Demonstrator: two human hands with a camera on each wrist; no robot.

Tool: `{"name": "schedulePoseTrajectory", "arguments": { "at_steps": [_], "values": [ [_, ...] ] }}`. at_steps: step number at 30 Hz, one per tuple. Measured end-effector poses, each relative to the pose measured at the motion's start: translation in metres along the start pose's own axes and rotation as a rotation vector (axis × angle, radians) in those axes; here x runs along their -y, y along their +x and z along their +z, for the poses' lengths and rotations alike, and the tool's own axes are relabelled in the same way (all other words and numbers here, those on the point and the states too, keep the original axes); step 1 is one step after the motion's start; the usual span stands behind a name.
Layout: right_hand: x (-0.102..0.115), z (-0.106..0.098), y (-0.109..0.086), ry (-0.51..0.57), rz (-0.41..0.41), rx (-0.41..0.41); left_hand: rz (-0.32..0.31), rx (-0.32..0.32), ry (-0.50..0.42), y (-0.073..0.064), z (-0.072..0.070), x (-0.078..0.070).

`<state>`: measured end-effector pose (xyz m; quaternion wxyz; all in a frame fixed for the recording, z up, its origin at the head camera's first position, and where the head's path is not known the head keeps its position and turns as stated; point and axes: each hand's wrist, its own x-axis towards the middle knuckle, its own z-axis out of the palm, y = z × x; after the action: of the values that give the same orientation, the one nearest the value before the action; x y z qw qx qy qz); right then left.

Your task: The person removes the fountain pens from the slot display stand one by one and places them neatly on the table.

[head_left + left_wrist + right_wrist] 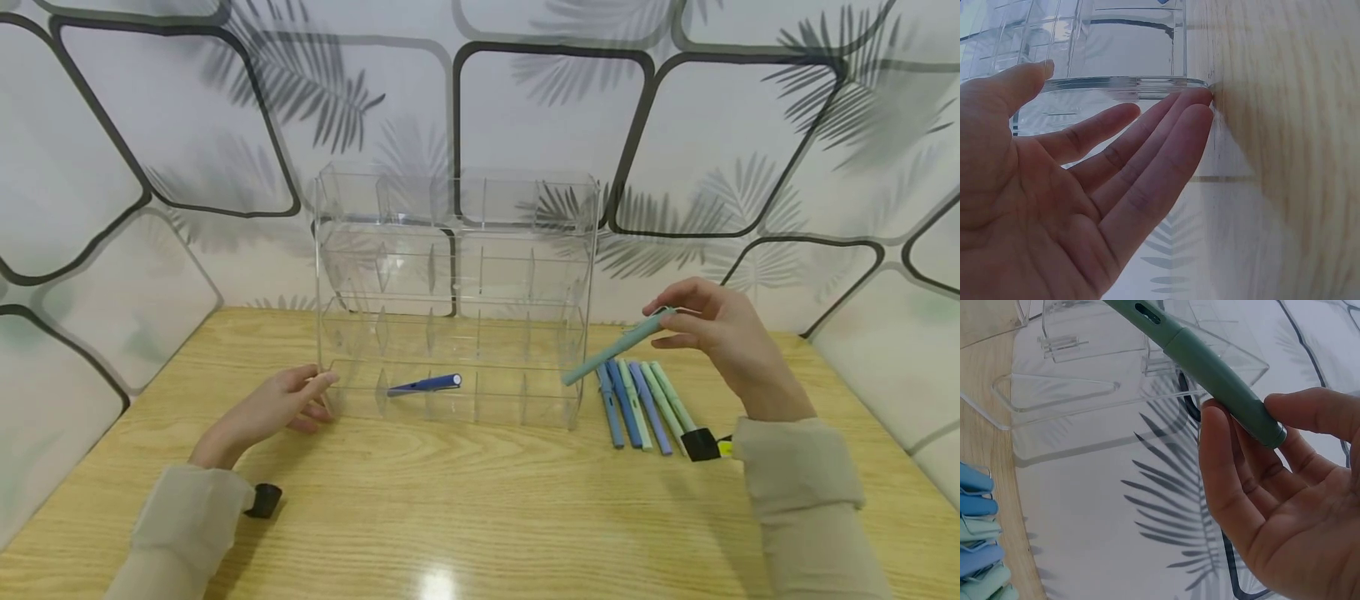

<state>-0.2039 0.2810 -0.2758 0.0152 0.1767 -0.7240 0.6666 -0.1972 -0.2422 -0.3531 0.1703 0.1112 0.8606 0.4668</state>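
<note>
A clear acrylic pen rack (453, 364) with tiers of small compartments stands on the table. Beside its left side panel is my left hand (281, 407); in the left wrist view its fingers (1154, 187) are nearly straight, fingertips by the panel's lower edge. My right hand (708, 333) pinches a green pen (617, 350) near one end, tilted in the air by the rack's right side. In the right wrist view the thumb and fingers hold that green pen (1222, 378). A dark blue pen (424, 385) lies in the rack's lowest tier.
Several blue, green and lilac pens (637, 404) lie side by side on the wooden table (450, 508), right of the rack. A patterned wall covering (555, 125) rises behind and at both sides. Black wrist-worn pieces (701, 445) are on both wrists.
</note>
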Motion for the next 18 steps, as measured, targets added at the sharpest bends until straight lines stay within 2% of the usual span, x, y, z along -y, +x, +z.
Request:
{"name": "schedulePoseTrajectory", "arguments": {
  "at_steps": [13, 18],
  "values": [
    [-0.002, -0.020, 0.000, 0.122, 0.006, -0.060, -0.009, 0.002, -0.002, 0.001, 0.000, 0.001],
    [-0.003, -0.028, 0.000, 0.138, 0.020, -0.099, -0.010, 0.003, 0.000, 0.001, 0.000, 0.000]
  ]
}}
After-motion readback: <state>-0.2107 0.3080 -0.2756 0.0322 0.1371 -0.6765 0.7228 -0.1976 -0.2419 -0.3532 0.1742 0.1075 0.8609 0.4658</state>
